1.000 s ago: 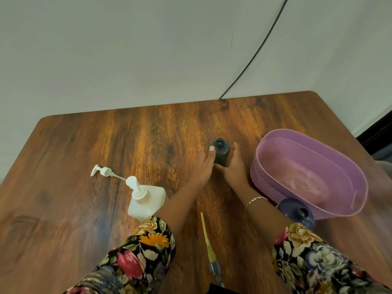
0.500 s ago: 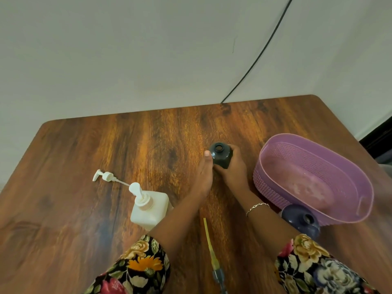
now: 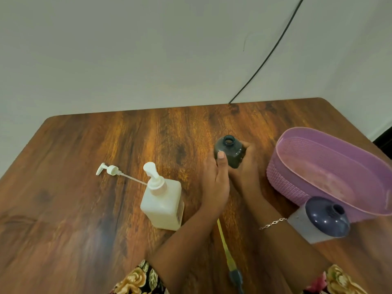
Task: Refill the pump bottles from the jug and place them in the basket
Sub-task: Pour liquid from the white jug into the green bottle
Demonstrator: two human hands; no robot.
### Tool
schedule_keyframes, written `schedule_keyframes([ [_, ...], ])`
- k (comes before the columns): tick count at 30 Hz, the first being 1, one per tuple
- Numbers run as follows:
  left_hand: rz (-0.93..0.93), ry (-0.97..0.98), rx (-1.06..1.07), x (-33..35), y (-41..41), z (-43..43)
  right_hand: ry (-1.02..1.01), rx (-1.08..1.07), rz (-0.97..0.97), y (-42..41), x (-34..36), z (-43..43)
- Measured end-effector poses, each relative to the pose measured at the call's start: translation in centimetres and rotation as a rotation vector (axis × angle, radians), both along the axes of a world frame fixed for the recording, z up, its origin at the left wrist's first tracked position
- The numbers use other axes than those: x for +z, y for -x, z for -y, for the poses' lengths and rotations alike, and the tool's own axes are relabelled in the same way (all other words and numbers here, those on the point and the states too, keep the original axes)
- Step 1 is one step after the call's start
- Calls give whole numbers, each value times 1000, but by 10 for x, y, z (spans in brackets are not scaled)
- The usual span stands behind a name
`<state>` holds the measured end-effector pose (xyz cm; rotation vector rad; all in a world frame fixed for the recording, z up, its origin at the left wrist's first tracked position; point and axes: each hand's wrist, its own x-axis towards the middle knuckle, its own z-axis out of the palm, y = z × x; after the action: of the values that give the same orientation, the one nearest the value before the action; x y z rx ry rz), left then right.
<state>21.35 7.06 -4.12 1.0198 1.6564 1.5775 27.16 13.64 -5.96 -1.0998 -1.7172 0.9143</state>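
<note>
A wood-grain table (image 3: 106, 209) is sitting against a pale wall (image 3: 148, 49), with a black cable (image 3: 265, 60) running down it. At centre frame, left of the purple basket (image 3: 282, 172), the uncapped dark bottle (image 3: 230, 149) is being held upright, the right hand (image 3: 247, 175) curling its fingers round the bottle's right side and the left hand (image 3: 214, 185) pressing its thumb on the near face.

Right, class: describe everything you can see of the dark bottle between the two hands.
The dark bottle is small, glossy, grey-green, plastic-looking, with rounded shoulders and a short open neck, no pump fitted. It is upright at the wooden table, left of the purple basket. The left hand and right hand hold its sides.
</note>
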Motion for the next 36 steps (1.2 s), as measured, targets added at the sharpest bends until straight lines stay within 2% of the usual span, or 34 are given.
schedule_keyframes([
  [11, -133, -15, -41, -11, -10, 44, -83, 16, -51, -8, 1, 43],
  [15, -283, -36, -57, -2, -12, 64, -166, -49, -75, -17, 10, 66],
  [23, -410, -58, -114, 22, -13, 108, -96, -22, -68, -33, 30, 100],
  [26, -604, -68, 30, 37, -5, 125, -18, 9, -58, -34, 31, 109],
  [29, -752, -212, 241, 61, 17, 139, 16, 54, -71, -32, 35, 119],
  [33, -705, -281, 404, 88, 65, 141, 48, 136, -22, -27, 40, 134],
  [36, -705, -140, 419, 94, 100, 132, 110, 223, -29, -22, 39, 143],
])
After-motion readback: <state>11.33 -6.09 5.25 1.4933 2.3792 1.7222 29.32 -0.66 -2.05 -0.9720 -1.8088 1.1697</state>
